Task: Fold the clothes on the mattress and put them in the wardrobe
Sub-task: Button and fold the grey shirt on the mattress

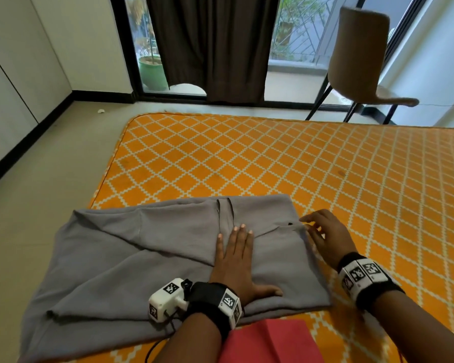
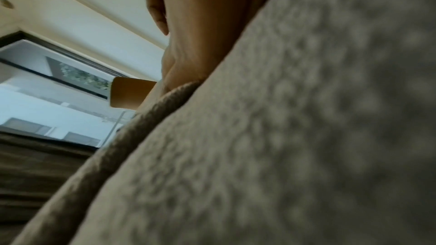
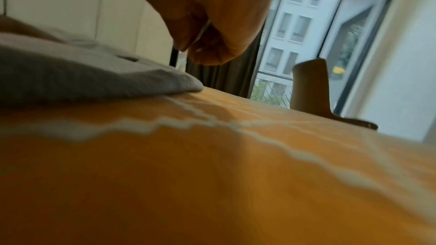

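A grey garment (image 1: 147, 247) lies partly folded on the near left of the orange mattress (image 1: 273, 158), and its left part hangs past the mattress edge. My left hand (image 1: 243, 258) lies flat on its middle with straight fingers and presses it down. In the left wrist view the grey garment (image 2: 283, 137) fills the frame under my left hand (image 2: 200, 34). My right hand (image 1: 323, 233) is at the garment's right edge with loosely bent, spread fingers and holds nothing. In the right wrist view my right hand (image 3: 212, 25) hovers just above the mattress (image 3: 212, 174) beside the grey garment (image 3: 82, 74).
A red cloth (image 1: 268, 341) lies at the near edge, just below the grey garment. A brown chair (image 1: 359, 61) stands beyond the mattress at the right. A dark curtain (image 1: 212, 43) hangs at the window. White panelled doors (image 1: 16, 74) line the left wall.
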A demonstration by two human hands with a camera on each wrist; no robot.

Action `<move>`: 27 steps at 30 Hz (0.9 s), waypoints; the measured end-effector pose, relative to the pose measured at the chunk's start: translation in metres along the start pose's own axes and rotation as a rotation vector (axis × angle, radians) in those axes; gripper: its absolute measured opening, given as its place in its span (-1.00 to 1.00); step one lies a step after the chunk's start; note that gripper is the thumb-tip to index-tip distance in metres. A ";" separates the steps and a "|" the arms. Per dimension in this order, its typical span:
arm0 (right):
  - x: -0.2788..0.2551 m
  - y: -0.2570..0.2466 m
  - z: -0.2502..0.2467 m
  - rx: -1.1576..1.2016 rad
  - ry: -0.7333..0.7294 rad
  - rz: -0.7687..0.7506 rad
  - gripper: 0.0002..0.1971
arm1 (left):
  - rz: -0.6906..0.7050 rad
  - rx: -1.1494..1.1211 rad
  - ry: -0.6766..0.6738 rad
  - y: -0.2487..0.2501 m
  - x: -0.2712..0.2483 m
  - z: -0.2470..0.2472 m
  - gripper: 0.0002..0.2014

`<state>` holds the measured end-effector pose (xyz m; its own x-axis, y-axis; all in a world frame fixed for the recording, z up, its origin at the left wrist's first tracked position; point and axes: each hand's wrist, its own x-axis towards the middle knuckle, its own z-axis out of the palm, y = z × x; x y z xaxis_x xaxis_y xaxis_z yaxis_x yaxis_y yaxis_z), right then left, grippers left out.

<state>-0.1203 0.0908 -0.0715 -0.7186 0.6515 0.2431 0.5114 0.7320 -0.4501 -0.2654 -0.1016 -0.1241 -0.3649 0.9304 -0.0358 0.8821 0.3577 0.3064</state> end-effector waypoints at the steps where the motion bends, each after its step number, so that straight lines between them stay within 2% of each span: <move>1: 0.003 -0.004 0.000 0.077 0.002 0.032 -0.82 | 0.011 -0.011 0.005 0.000 0.000 -0.004 0.39; 4: 0.007 -0.005 0.010 0.199 -0.082 0.143 -0.74 | -0.086 -0.089 -0.064 0.008 0.007 -0.035 0.29; 5: 0.007 -0.002 0.013 0.198 -0.126 0.151 -0.73 | -0.127 -0.099 -0.020 0.015 0.013 -0.046 0.13; 7: 0.007 0.002 0.014 0.208 -0.180 0.164 -0.71 | -0.165 -0.129 0.102 0.032 0.034 -0.066 -0.39; 8: 0.008 0.004 0.015 0.195 -0.190 0.162 -0.71 | -0.155 -0.237 0.140 0.041 0.048 -0.072 -0.58; 9: 0.009 0.005 0.016 0.176 -0.192 0.159 -0.73 | -0.134 -0.384 0.148 0.051 0.063 -0.076 -0.67; 11: 0.010 0.006 0.017 0.140 -0.173 0.165 -0.80 | -0.137 -0.586 0.092 0.063 0.092 -0.076 -0.74; 13: 0.011 0.009 0.020 0.125 -0.149 0.175 -0.87 | -0.175 -0.629 0.042 0.067 0.111 -0.064 -0.76; 16: 0.011 0.014 0.023 0.132 -0.122 0.140 -0.90 | -0.168 -0.566 -0.048 0.065 0.120 -0.037 -0.76; 19: 0.010 0.017 0.026 0.148 -0.101 0.084 -0.88 | -0.096 -0.465 -0.057 0.063 0.122 -0.025 -0.79; 23: 0.010 0.018 0.030 0.187 -0.094 0.131 -0.84 | -0.066 -0.476 -0.118 0.058 0.126 -0.025 -0.77; 27: 0.010 0.016 0.030 0.179 -0.103 0.125 -0.91 | -0.122 -0.481 -0.095 0.059 0.124 -0.020 -0.82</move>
<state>-0.1333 0.1030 -0.1027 -0.7041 0.7043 0.0907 0.5144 0.5939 -0.6186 -0.2648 0.0328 -0.0916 -0.4079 0.8954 -0.1783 0.5894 0.4074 0.6976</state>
